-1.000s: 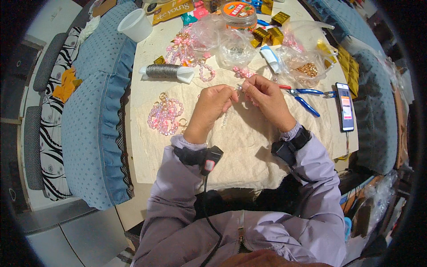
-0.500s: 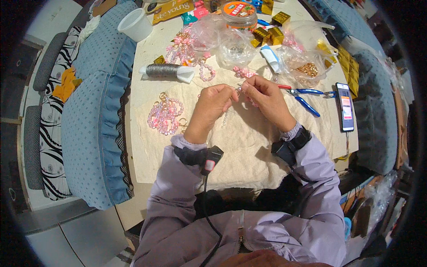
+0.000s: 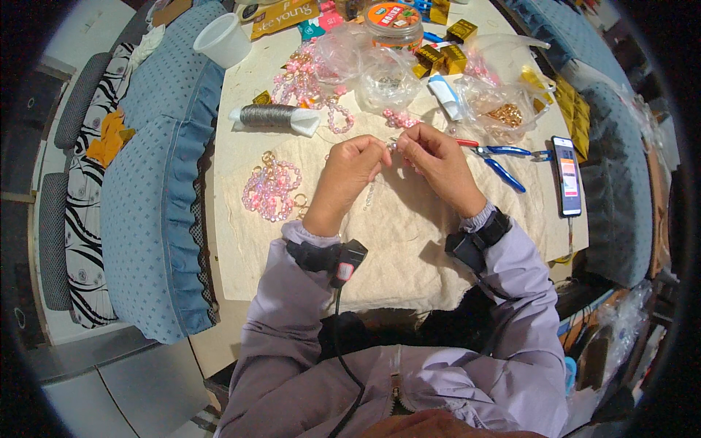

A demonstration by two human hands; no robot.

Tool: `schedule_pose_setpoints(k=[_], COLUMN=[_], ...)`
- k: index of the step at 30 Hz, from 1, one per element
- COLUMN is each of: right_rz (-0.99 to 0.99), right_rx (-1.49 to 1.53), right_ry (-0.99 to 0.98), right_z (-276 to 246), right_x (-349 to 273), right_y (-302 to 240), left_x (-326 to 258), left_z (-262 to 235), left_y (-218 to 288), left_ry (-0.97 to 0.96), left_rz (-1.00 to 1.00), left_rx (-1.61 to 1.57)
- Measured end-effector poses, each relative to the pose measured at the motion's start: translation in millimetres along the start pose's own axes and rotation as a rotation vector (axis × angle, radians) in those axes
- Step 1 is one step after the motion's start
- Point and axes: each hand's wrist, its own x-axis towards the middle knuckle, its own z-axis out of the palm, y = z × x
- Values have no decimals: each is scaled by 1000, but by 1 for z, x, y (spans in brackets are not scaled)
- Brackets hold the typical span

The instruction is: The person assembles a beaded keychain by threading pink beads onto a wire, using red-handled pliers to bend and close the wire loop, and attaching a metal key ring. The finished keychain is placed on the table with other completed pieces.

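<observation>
My left hand (image 3: 349, 174) and my right hand (image 3: 439, 163) meet over the cream cloth (image 3: 394, 241) in the middle of the table. Both pinch a thin bead strand (image 3: 392, 146) between their fingertips, and a short run of clear beads (image 3: 371, 196) hangs below my left hand. A pile of finished pink bead chains with gold rings (image 3: 272, 188) lies just left of my left hand. Blue-handled pliers (image 3: 504, 162) lie to the right of my right hand.
A grey thread spool (image 3: 272, 115), clear bags of beads (image 3: 380, 80), gold boxes (image 3: 438, 55), an orange-lidded jar (image 3: 393, 18) and a white cup (image 3: 223, 41) crowd the far side. A phone (image 3: 567, 175) lies at the right edge. Blue cushioned seats (image 3: 146, 219) flank the table.
</observation>
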Motion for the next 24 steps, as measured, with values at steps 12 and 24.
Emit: schedule_pose_setpoints(k=[12, 24], right_rz=[25, -44], right_rx=[24, 58], right_ry=[-3, 20], right_z=[-1, 4], right_x=[0, -1], right_y=[0, 0], left_x=[0, 2], left_z=[2, 3], left_y=[-2, -7], left_ry=[40, 56], left_rz=[26, 36], left_rx=[52, 69])
